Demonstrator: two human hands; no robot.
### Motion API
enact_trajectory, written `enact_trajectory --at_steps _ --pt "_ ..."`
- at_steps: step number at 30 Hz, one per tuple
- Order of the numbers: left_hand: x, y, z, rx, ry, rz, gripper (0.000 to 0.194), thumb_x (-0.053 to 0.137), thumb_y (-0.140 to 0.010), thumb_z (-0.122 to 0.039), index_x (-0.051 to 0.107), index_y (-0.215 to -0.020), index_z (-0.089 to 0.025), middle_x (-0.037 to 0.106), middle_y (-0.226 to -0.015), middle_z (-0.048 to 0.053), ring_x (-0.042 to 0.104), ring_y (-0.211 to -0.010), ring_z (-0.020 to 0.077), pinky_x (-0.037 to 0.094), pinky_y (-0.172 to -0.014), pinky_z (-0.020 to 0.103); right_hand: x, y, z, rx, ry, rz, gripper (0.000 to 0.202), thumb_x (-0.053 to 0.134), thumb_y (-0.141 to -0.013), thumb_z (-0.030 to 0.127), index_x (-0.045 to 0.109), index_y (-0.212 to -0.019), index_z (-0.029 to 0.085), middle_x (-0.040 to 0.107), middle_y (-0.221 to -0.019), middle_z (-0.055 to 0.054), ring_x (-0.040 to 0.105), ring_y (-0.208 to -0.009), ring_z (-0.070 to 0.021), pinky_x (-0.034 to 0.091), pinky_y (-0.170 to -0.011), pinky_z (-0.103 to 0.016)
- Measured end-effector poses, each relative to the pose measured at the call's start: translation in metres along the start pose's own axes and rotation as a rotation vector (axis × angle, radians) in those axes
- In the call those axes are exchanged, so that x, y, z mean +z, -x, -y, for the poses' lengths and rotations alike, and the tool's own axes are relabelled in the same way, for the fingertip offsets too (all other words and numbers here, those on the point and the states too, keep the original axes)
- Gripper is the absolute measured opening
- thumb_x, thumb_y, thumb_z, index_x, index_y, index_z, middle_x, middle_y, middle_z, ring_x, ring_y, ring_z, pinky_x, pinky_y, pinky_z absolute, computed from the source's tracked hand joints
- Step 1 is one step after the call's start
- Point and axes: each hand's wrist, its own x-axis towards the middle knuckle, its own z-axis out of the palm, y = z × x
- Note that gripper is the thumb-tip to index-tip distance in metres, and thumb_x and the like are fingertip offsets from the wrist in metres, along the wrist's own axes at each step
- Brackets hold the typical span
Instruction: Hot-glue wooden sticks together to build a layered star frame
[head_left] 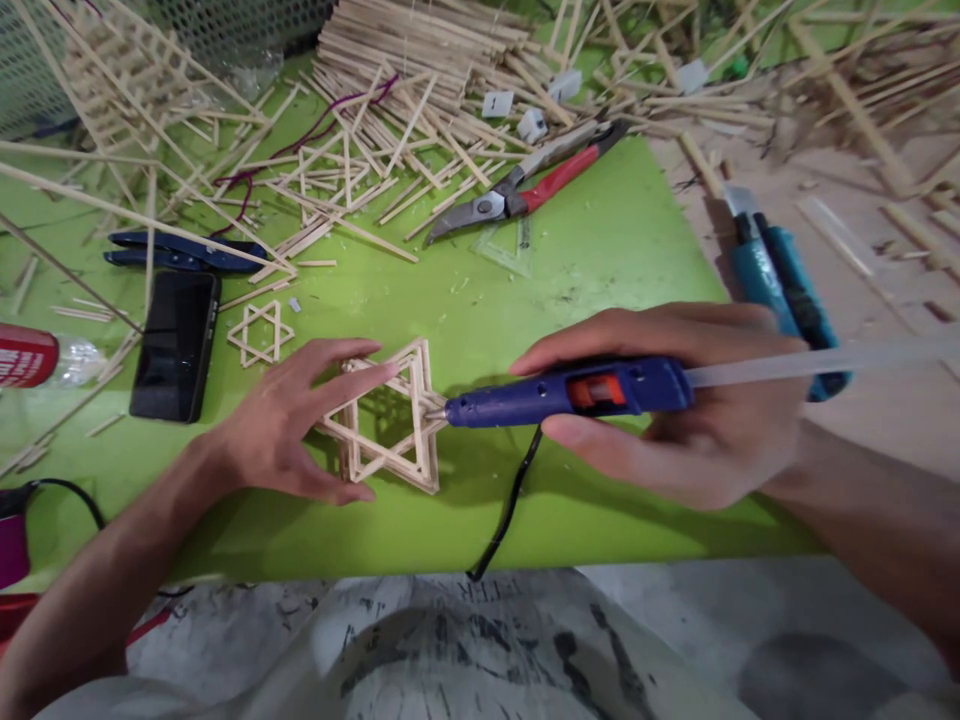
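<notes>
My right hand (712,445) grips a blue hot glue gun (502,402), with a translucent glue stick (832,362) running out of its rear. The metal nozzle meets the right side of a star-shaped frame (375,451) built from layered thin wooden sticks. Around the left part of this frame, my left hand (281,425) holds it with fingers at the upper edge and thumb near the lower edge. A smaller wooden star (282,333) lies flat just beyond my left hand. The gun's black cord (514,500) hangs toward the near table edge.
A black phone (174,345) and dark blue pliers (187,252) lie at left, near a red-labelled bottle (28,355). Red-handled pruning shears (517,190) lie beyond the frame. Wooden sticks (420,60) pile up at the back. Teal cutters (765,265) lie at right.
</notes>
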Motion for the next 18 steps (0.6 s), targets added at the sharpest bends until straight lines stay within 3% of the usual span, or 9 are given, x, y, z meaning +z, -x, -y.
enact_trajectory --at_steps 8,14,18 --pt "-0.004 -0.003 -0.003 0.019 0.058 0.049 0.100 0.087 -0.080 -0.050 0.040 -0.166 -0.027 0.050 -0.163 0.020 0.058 -0.144 0.0410 0.057 -0.113 0.057 0.011 -0.004 -0.015 0.173 -0.303 0.005 0.011 0.076 -0.093 0.033 0.076 -0.099 0.023 0.073 -0.075 0.002 0.058 -0.053 -0.0080 0.038 -0.043 -0.021" --pt "-0.003 -0.002 -0.003 -0.014 0.079 0.059 0.103 0.085 -0.077 -0.045 0.037 -0.167 -0.034 0.047 -0.166 0.015 0.056 -0.145 0.0408 0.057 -0.116 0.058 0.014 -0.008 -0.022 0.318 -0.391 0.060 0.017 0.077 -0.094 0.040 0.079 -0.097 0.023 0.073 -0.071 0.000 0.058 -0.051 -0.0113 0.041 -0.044 -0.024" --pt "-0.002 -0.003 -0.001 -0.001 0.076 0.057 0.103 0.087 -0.076 -0.044 0.039 -0.166 -0.031 0.047 -0.165 0.016 0.056 -0.145 0.0416 0.056 -0.117 0.059 0.015 -0.009 -0.023 0.373 -0.478 0.110 0.020 0.078 -0.094 0.039 0.078 -0.099 0.020 0.074 -0.068 -0.001 0.065 -0.053 -0.0122 0.045 -0.046 -0.021"
